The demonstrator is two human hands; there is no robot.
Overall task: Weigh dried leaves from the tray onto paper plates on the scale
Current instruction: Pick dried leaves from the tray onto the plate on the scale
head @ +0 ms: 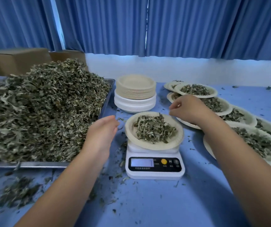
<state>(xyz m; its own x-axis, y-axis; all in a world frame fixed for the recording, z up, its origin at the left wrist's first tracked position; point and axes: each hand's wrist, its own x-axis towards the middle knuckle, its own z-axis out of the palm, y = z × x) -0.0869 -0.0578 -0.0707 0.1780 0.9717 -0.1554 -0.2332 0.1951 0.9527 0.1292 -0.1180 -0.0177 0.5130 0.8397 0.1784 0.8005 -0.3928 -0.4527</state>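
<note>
Weighing station, seen from the head camera. The left hand hovers with its fingers loosely extended, grasping nothing. On its outer side is the tray, heaped high with dried leaves; on its inner side is the scale. Just beside the left fingertips a paper plate rests on the scale platform, tilted slightly and bearing a small portion of leaves. The right hand hangs at the plate's far right rim, its fingers curled downward and drawn together; whether they pinch anything cannot be told. Beyond and between the two hands stands a stack of empty plates. Under and outward of the right forearm, filled plates overlap in rows. Leaf fragments lie scattered on the blue table around both forearms.
</note>
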